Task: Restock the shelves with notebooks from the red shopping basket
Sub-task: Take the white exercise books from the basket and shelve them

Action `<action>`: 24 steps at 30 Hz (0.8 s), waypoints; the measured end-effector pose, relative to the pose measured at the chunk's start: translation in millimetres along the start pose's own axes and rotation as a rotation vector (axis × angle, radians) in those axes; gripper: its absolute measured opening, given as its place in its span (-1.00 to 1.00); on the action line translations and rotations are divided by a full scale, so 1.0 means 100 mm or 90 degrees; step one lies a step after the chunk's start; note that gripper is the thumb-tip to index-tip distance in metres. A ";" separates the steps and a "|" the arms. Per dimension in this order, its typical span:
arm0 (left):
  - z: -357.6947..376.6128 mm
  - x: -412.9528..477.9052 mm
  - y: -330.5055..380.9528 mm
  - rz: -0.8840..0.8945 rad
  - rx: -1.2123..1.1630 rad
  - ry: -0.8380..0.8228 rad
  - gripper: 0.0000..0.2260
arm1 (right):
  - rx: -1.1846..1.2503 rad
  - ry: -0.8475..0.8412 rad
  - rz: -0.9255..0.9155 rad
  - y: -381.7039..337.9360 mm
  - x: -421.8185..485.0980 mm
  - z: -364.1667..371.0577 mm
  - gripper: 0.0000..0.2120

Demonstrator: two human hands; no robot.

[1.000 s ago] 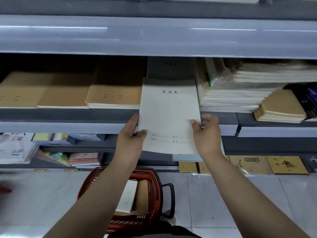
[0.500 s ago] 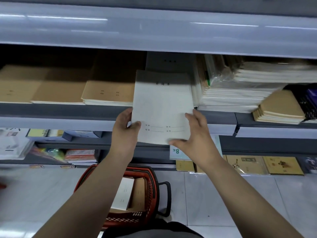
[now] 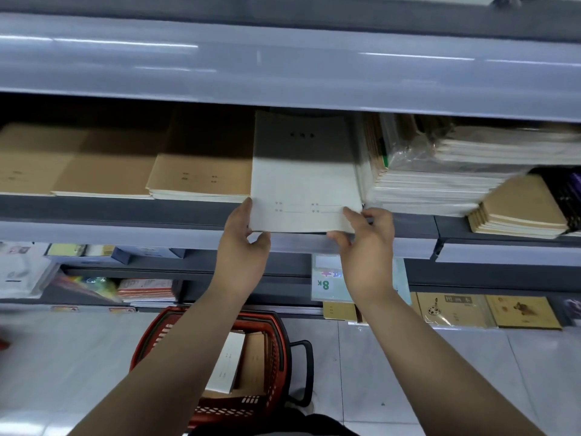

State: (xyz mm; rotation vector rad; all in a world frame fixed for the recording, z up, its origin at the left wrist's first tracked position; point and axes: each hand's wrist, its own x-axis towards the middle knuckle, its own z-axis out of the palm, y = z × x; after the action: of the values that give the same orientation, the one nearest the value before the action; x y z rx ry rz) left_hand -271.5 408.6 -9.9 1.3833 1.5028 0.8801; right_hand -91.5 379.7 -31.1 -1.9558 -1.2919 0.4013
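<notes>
Shop aisle, grey tiled floor (image 3: 440,372), grey steel shelving in tiers; head view, looking forward and down.

Item 1: white notebook (image 3: 303,184), flat, most of it pushed into the middle shelf (image 3: 125,212), near edge overhanging the shelf lip; slot lies between a kraft stack (image 3: 201,177) on the left and a tall white stack (image 3: 424,190) on the right, just beside both; whether it sits on more of its kind cannot be told.

Item 2: left hand (image 3: 242,247), thumb under the near left corner, fingers curled up its left edge; pinching the notebook.

Item 3: right hand (image 3: 367,243), thumb on the cover at the near right corner, fingers curled beneath; pinching the notebook likewise.

Item 4: red basket (image 3: 276,357) on the floor between the forearms; holds at least one white notebook and some kraft ones, upright or leaning; stock remains to shelve.

Item 5: small kraft pile (image 3: 518,215) at the right, skewed across the shelf join; lower shelf carries illustrated pads and an "8K" tag (image 3: 325,283).

Judged stage: sliding the notebook home, not yet released.

Risks, judged: right edge catching the loose plastic wrap and ragged edges of the tall stack, dragging sheets inward or buckling the cover; a thin notebook pushed from the near corners alone may bow; release with the edge still overhanging could let it slip forward off the lip; deep end lies in shadow, so an obstruction there cannot be ruled out.
</notes>
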 end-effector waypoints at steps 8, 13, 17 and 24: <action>0.10 0.02 0.02 -0.030 -0.053 0.020 -0.38 | 0.164 0.107 0.079 0.03 0.16 0.18 -0.71; 0.16 0.07 0.01 -0.047 -0.062 0.007 -0.35 | 0.270 0.168 0.228 0.01 0.25 0.23 -0.79; 0.17 0.16 0.01 -0.034 -0.044 -0.013 -0.37 | 0.240 0.158 0.267 0.00 0.33 0.20 -0.90; 0.22 0.28 0.16 -0.036 -0.090 -0.003 -0.45 | 0.190 0.136 0.279 0.02 0.38 0.23 -0.87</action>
State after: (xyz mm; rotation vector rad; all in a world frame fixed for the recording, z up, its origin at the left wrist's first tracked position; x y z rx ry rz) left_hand -244.2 437.4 -6.7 1.2335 1.4404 0.9287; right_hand -86.9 422.6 -42.8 -1.9517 -0.6222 0.5450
